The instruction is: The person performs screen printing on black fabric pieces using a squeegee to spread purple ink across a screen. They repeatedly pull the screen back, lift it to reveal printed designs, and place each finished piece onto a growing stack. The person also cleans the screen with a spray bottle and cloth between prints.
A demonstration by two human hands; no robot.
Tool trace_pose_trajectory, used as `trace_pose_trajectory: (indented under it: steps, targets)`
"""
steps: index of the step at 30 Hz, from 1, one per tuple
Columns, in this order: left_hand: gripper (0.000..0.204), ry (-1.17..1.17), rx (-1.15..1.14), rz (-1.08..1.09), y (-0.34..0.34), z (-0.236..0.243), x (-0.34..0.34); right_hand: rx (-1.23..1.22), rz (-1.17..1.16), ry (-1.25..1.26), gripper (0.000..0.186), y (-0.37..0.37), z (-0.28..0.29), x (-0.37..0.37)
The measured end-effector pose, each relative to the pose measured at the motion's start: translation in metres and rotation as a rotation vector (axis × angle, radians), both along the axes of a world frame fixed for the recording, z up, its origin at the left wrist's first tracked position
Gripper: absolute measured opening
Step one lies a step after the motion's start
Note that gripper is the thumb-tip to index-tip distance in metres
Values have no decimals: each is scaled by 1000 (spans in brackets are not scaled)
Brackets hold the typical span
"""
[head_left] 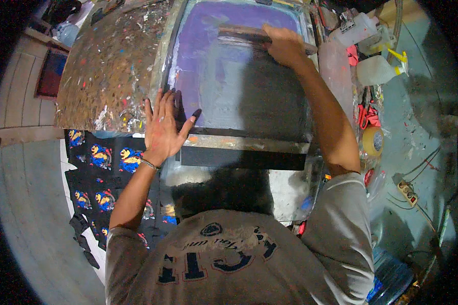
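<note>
R hand grips the squeegee near its R end, nr the far side of the purple-smeared screen; L hand, fingers spread and gripping nothing, lies on the near L corner, prob. to steady the frame. Printed black pcs sit to the L, spray bottle to the R, apparently kept clear of the screen.

A loose grey-brown T-shirt, short sleeves plain, flashes big dark block lettering edged in red, with a round dark emblem nearby! A thin bracelet circles the left wrist, and dark stain tips the thumb!
</note>
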State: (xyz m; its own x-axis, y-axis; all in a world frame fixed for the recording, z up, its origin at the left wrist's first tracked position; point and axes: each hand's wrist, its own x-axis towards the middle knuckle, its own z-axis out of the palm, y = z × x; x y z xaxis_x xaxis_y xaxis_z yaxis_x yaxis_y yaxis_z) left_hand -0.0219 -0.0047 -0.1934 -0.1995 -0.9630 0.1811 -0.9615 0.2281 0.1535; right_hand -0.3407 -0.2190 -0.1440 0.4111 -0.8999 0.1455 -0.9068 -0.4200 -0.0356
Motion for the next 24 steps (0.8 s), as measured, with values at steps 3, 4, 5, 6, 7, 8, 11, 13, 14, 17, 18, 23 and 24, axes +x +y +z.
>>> trace_pose_trajectory:
  steps: [3, 4, 5, 6, 7, 8, 11, 13, 14, 17, 18, 23, 24]
  targets:
    - [77, -1, 20, 9, 1, 3, -1, 53, 0, -4, 45, 44, -2, 6]
    - [78, -4, 21, 8, 2, 4, -1, 27, 14, 13, 45, 70, -4, 5]
    - [78, -3, 24, 3, 1, 4, -2, 53, 11, 50, 46, 101, -6, 4]
    - [78, -10, 29, 2, -1, 5, -2, 81, 11, 82, 47, 132, -9, 3]
    - [78, -17, 37, 3, -1, 5, -3, 123, 18, 86, 46, 153, -7, 5]
    - [79, -27, 45, 8, 0, 5, -2, 164, 29, 87, 46, 173, -6, 7]
    - [77, -66, 7, 10, 0, -1, 2, 141, 80, -59, 45, 182, 7, 6]
    - [77, -32, -6, 11, 0, -1, 2, 102, 77, -155, 45, 140, 12, 1]
    - [76, -16, -7, 10, 0, 0, 1, 83, 62, -190, 45, 117, 15, 0]
    - [77, 6, 40, 12, -3, 5, -2, 24, -31, -44, 45, 31, 15, 2]
    - [76, 14, 31, 13, -3, 5, -2, -38, -6, -31, 44, 13, 7, 2]
    - [74, 22, -2, -16, -2, 3, 1, 20, -2, 26, 41, 6, 4, 8]
    - [74, 16, 8, -14, 1, 3, 0, 43, 2, 75, 41, 23, 2, 9]
